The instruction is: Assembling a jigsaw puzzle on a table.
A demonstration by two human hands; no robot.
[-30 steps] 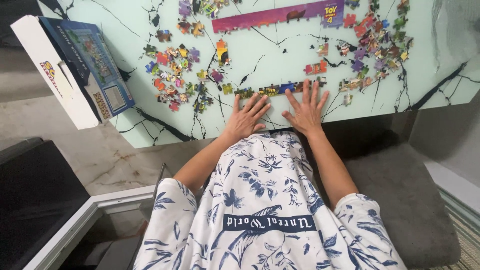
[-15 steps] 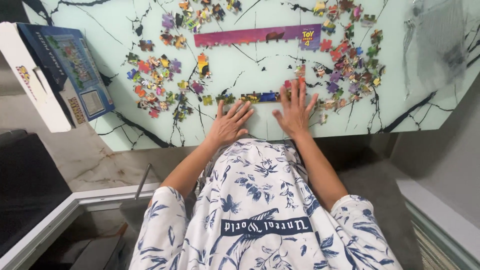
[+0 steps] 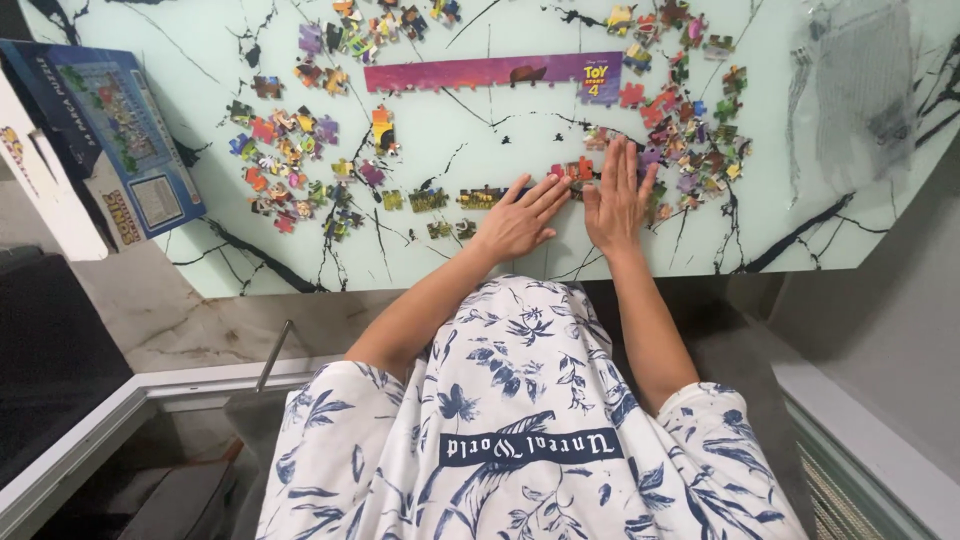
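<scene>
Both hands flat, fingers spread, holding nothing: left hand (image 3: 518,222) and right hand (image 3: 619,200) press the joined strip (image 3: 480,196) near the table (image 3: 520,135) edge; uneven push could buckle it or scatter loose pieces (image 3: 690,130).

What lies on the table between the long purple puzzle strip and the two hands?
In the head view, mostly bare table separates the purple strip from the left hand and right hand; a few joined pieces lie at the fingertips.
</scene>
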